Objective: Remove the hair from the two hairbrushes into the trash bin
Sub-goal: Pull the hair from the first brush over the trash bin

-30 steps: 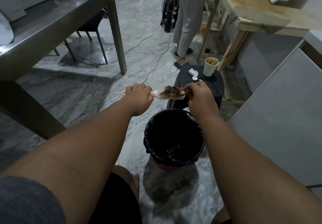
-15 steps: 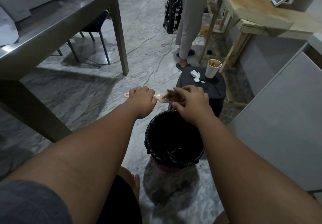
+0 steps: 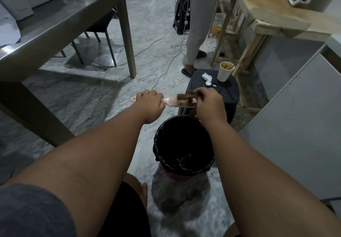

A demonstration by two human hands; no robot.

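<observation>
From the head view, the pink hairbrush (image 3: pixel 176 101) is held level above the far rim of the black-lined trash bin (image 3: pixel 184 145), its long axis running left to right. The left hand (image 3: pixel 150 103) is a closed fist, its grip clamped around the handle, whose end pokes out to the left. The right hand (image 3: pixel 208 101) arches over the brush head, fingertips pinched together on the brown hair (image 3: pixel 185 97) matted in the bristles.
</observation>
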